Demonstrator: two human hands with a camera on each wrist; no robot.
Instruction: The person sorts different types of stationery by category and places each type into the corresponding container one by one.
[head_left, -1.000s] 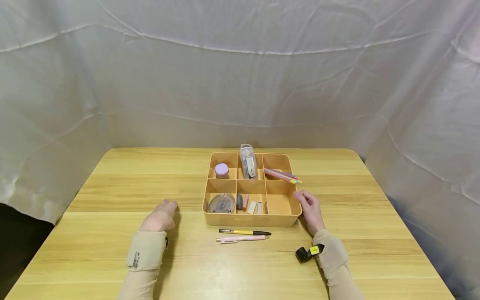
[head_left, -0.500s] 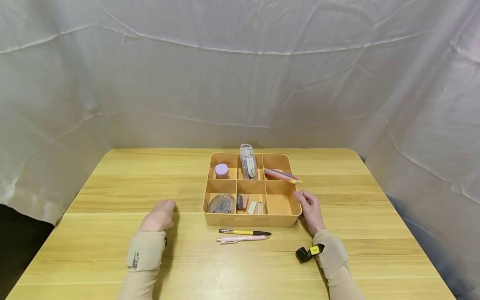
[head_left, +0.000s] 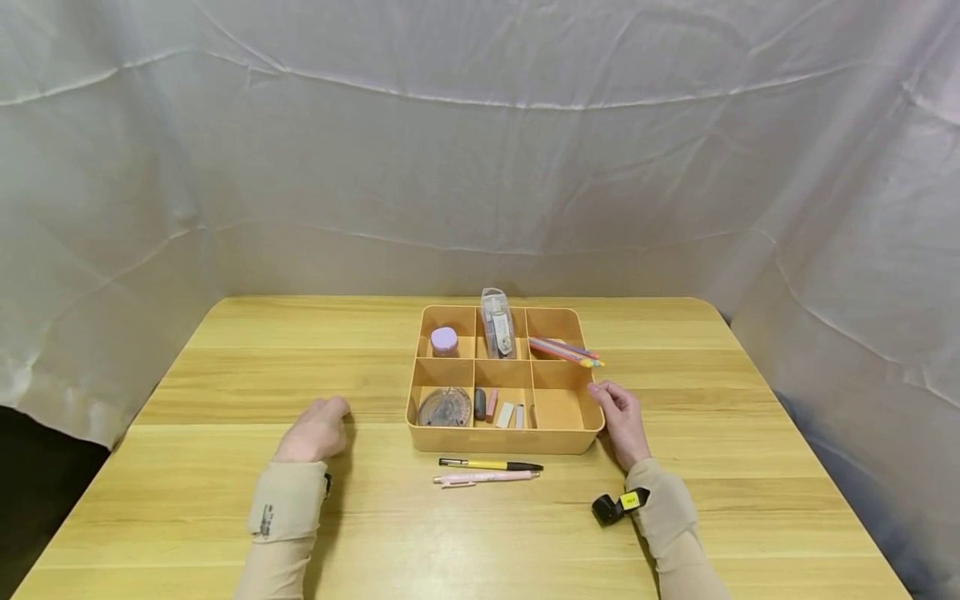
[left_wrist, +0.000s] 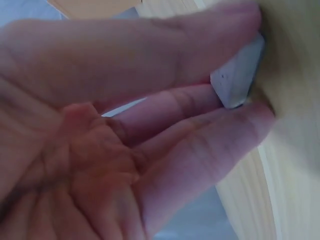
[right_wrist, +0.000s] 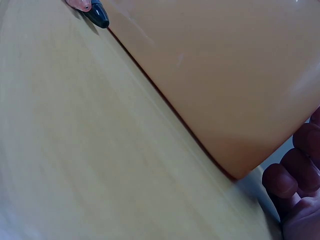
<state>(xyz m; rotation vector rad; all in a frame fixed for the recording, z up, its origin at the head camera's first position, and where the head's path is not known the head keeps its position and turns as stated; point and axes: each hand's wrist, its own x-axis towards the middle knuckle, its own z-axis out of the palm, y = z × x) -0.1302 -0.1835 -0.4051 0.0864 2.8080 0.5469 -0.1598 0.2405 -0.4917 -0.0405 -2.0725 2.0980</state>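
My left hand (head_left: 315, 427) is low over the table, left of the tan divided tray (head_left: 495, 440). In the left wrist view its thumb and fingers pinch a small white eraser (left_wrist: 237, 75), close to the wood; the head view hides it behind the hand. My right hand (head_left: 621, 417) holds the tray's right wall near the front corner, thumb at the rim. In the right wrist view its curled fingers (right_wrist: 280, 181) lie beside the tray's outer side.
In the tray are a purple-lidded jar (head_left: 444, 339), a clear case (head_left: 498, 323), coloured sticks (head_left: 562, 351), a round clear disc (head_left: 444, 407) and several erasers (head_left: 505, 415). A yellow-black pen (head_left: 491, 464) and a pink pen (head_left: 487, 477) lie in front.
My left hand has shifted slightly left, and its fingers look more tucked in. The right hand and tray have stayed in place.
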